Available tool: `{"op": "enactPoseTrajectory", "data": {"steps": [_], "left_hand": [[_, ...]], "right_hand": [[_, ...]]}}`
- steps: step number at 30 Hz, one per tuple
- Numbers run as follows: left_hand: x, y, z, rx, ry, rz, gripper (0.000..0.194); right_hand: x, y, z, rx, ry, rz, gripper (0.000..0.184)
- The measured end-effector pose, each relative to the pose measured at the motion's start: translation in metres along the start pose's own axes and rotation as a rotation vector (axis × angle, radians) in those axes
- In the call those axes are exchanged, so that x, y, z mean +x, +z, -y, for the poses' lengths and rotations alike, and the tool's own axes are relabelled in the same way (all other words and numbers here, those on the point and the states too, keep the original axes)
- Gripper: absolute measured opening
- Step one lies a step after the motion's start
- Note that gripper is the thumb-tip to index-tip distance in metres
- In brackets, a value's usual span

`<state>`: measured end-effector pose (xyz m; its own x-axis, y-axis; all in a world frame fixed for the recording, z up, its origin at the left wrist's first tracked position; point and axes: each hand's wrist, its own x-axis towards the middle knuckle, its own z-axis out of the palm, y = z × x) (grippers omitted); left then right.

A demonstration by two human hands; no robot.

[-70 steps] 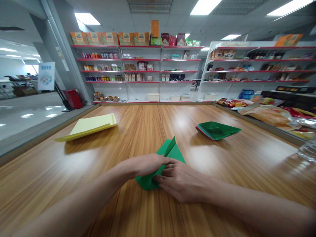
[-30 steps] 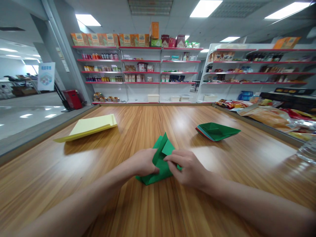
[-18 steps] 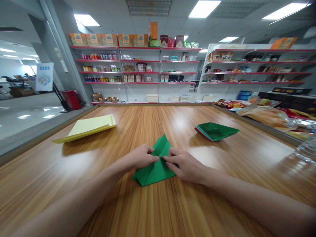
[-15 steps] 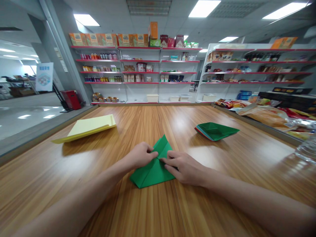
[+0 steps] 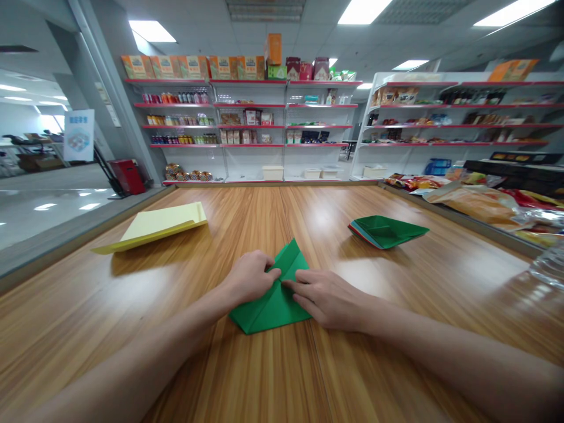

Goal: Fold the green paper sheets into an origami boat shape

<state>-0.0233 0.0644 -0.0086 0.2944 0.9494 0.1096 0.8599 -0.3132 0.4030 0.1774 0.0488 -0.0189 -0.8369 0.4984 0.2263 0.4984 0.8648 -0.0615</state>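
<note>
A green sheet of folding paper (image 5: pixel 271 308) lies on the wooden table in front of me, folded into an angular shape with a point at the far end. My left hand (image 5: pixel 252 275) grips its left edge, thumb on top near the middle crease and the other fingers curled at the edge. From the right, my right hand (image 5: pixel 324 298) presses on the same paper, its index fingertip close to my left thumb and the fingers bent together. Part of the paper's right side is hidden under this hand.
Farther left lies a stack of yellow paper (image 5: pixel 161 223) with a lifted edge. At right sit nested folded papers (image 5: pixel 388 231), green uppermost. A clear plastic item (image 5: pixel 550 267) stands at the right edge, beside packaged snacks (image 5: pixel 480 202). Stocked shelves (image 5: pixel 251 126) line the back.
Both hands stay on the green paper with almost the same grip. The view has shifted very slightly; nothing was let go or taken up.
</note>
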Motion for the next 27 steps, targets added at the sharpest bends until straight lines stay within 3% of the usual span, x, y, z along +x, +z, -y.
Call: {"op": "enactPoseTrajectory", "data": {"steps": [5,9,20,23,27], "left_hand": [[-0.003,0.001,-0.004,-0.073,0.056,-0.006,0.035],[-0.006,0.001,-0.007,-0.127,0.038,0.057,0.036],[-0.014,-0.007,-0.02,-0.166,-0.02,0.248,0.012],[-0.016,-0.004,-0.022,-0.098,-0.039,0.211,0.02],[-0.017,-0.003,-0.022,-0.133,0.057,0.171,0.035]], "right_hand": [[0.001,0.002,0.0,-0.025,-0.014,0.013,0.024],[0.0,0.003,-0.002,-0.033,-0.029,0.01,0.024],[-0.001,-0.001,-0.001,-0.063,0.009,0.052,0.024],[-0.003,0.0,0.0,-0.033,0.018,0.033,0.025],[-0.002,0.002,-0.005,0.012,0.057,-0.019,0.026]]}}
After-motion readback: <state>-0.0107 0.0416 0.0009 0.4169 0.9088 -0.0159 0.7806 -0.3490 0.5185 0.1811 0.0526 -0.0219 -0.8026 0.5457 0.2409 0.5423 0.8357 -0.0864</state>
